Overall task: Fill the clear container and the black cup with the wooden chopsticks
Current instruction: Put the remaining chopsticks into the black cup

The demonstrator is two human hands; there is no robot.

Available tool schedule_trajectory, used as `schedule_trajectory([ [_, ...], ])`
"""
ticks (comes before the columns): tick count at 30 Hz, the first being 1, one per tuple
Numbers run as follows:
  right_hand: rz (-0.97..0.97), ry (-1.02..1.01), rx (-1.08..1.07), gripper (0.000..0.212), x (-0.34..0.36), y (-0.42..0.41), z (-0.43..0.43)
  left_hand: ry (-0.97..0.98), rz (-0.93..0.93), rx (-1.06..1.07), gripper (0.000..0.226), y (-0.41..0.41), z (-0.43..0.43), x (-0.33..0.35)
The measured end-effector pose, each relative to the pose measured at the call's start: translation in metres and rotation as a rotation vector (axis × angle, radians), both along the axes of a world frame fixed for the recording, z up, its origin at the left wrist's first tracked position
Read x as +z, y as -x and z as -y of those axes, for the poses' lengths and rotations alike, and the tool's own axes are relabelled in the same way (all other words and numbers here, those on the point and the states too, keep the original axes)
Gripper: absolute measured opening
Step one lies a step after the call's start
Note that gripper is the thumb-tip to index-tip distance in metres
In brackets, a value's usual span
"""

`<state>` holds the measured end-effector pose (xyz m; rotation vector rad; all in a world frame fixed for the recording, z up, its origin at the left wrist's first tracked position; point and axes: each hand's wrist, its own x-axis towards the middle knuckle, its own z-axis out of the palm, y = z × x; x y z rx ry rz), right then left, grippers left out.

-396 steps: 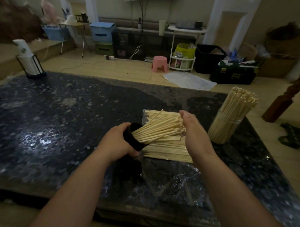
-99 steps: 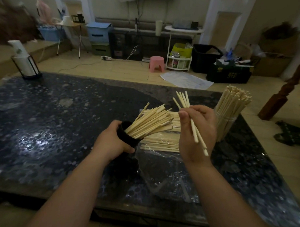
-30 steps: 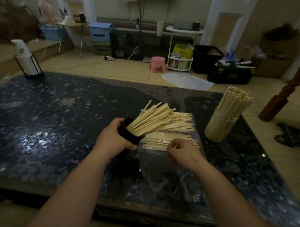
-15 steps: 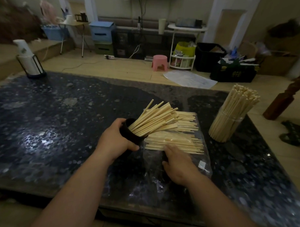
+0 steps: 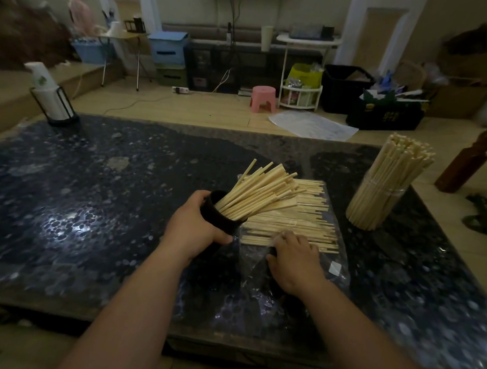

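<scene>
My left grip (image 5: 195, 229) is clamped round the black cup (image 5: 222, 215), tilted rightward over the surface (image 5: 98, 193), with wooden chopsticks (image 5: 258, 190) fanning from it. My right grip (image 5: 295, 260) rests on the plastic bag (image 5: 330, 273) at the near ends of the loose chopsticks (image 5: 293, 222). I cannot tell whether it pinches anything. The clear container (image 5: 380, 200), packed full, stands farther right.
</scene>
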<state>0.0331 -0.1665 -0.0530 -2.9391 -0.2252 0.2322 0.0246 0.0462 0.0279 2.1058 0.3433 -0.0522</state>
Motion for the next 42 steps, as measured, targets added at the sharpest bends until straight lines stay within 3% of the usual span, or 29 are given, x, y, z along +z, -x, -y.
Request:
schedule_trajectory([
  [13, 0.021, 0.002, -0.024, 0.047, 0.0, -0.001, 0.0, 0.011, 0.009, -0.011, 0.09, 0.004, 0.004, 0.004],
  [21, 0.148, -0.042, -0.063, 0.027, 0.003, 0.001, -0.002, 0.02, -0.004, -0.014, 0.091, 0.002, 0.004, 0.003],
  [27, 0.106, -0.038, -0.024, 0.019, 0.008, -0.001, -0.002, 0.035, 0.004, -0.014, 0.09, 0.001, 0.003, 0.003],
  [37, -0.02, 0.066, 0.037, 0.028, 0.009, 0.002, 0.001, 0.042, 0.007, -0.03, 0.086, 0.003, 0.005, 0.004],
  [42, 0.032, 0.14, 0.053, 0.032, 0.004, 0.012, 0.003, 0.035, 0.011, -0.042, 0.088, 0.005, 0.006, 0.004],
])
